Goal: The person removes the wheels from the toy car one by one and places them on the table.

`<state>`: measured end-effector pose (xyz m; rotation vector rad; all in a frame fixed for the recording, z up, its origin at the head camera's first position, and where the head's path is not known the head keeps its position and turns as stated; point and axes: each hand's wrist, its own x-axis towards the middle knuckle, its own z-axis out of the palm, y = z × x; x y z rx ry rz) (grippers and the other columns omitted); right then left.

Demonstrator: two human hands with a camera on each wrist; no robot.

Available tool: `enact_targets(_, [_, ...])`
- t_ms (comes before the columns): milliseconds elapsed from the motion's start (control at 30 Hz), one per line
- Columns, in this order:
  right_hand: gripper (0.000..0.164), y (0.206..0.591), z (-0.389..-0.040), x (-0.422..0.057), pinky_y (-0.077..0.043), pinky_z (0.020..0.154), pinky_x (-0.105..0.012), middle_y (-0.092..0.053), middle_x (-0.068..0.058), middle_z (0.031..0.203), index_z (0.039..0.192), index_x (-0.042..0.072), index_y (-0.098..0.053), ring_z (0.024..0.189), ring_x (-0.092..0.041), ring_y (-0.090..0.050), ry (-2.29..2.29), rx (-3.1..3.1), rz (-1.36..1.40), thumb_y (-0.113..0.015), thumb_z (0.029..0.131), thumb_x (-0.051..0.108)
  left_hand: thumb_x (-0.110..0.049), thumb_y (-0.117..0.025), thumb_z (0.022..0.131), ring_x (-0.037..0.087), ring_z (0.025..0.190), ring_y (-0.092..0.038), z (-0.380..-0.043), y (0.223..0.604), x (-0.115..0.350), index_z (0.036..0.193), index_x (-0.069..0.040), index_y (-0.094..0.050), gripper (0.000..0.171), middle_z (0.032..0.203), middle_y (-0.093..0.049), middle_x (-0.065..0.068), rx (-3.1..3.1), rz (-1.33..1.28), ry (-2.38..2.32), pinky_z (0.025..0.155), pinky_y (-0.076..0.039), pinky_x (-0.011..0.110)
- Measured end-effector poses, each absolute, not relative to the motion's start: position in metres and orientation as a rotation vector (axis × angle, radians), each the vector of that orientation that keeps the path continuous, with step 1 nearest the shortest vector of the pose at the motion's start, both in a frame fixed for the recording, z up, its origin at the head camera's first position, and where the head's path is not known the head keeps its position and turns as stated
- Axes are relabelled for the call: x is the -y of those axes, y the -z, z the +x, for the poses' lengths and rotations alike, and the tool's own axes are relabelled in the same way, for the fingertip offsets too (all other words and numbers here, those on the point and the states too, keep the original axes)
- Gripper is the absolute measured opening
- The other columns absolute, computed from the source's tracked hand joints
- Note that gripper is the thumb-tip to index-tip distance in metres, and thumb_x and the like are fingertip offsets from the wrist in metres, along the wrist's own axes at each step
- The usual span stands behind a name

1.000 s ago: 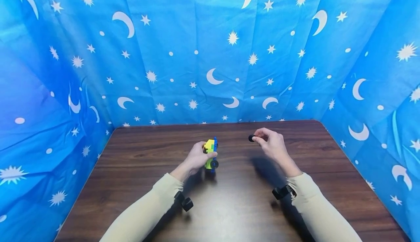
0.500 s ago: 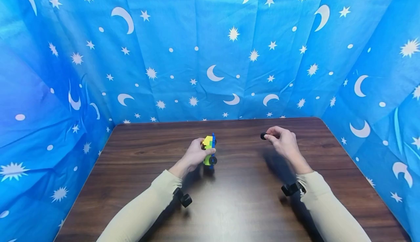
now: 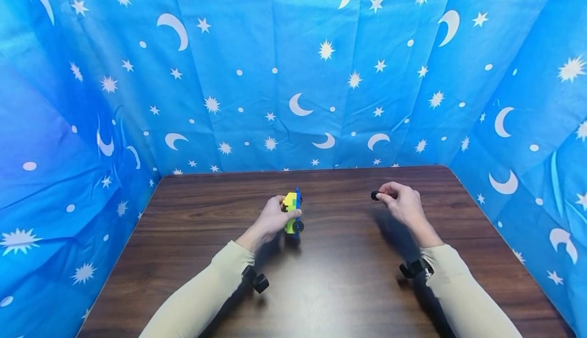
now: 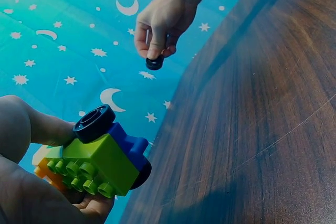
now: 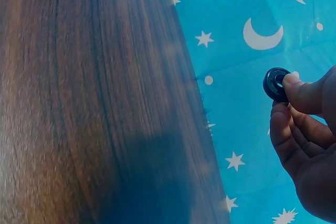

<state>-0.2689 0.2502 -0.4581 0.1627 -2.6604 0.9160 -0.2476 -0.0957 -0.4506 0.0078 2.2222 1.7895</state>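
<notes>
Your left hand (image 3: 270,218) holds the toy car (image 4: 107,163) over the table (image 3: 339,261), thumb and fingers closed round it, its blue base (image 4: 126,142) turned to the right. Your right hand (image 3: 405,206) pinches a loose black wheel (image 5: 275,85) between thumb and fingertips, well apart from the car.

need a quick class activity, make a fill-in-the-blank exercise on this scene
The left hand holds a yellow, green and blue plastic-brick toy vehicle with ____ wheels.
The ____ hand pinches a small black ring.
The brown table shows ____ grain.
In the head view, the star-and-moon fabric backdrop is mainly ____.

Missing words: black; right; wood; blue
</notes>
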Motion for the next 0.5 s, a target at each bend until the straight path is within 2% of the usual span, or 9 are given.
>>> enact_targets(333, [0.008,0.469,-0.267,-0.257,-0.040,0.059,-0.029,-0.070,-0.006,0.077,0.091,0.009,-0.067,0.064,-0.018,-0.056,-0.926,2.710,0.122,-0.068,0.092,0.017,-0.009,-0.069,0.089,0.025,0.102,-0.061,-0.249,0.452,0.093,0.134,0.005,-0.041,0.055,0.119,-0.057,0.021,-2.214,0.000,-1.801,0.087,-0.056,0.037])
enact_targets(500, [0.008,0.472,-0.268,-0.256,-0.041,0.060,-0.030,-0.071,-0.007,0.077,0.091,0.009,-0.067,0.065,-0.018,-0.058,-0.933,2.708,0.118,-0.068,0.092,0.017,-0.010,-0.069,0.090,0.024,0.098,-0.062,-0.248,0.449,0.094,0.133,0.006,-0.042,0.053,0.116,-0.058,0.020,-2.226,0.011,-1.791,0.084,-0.057,0.036])
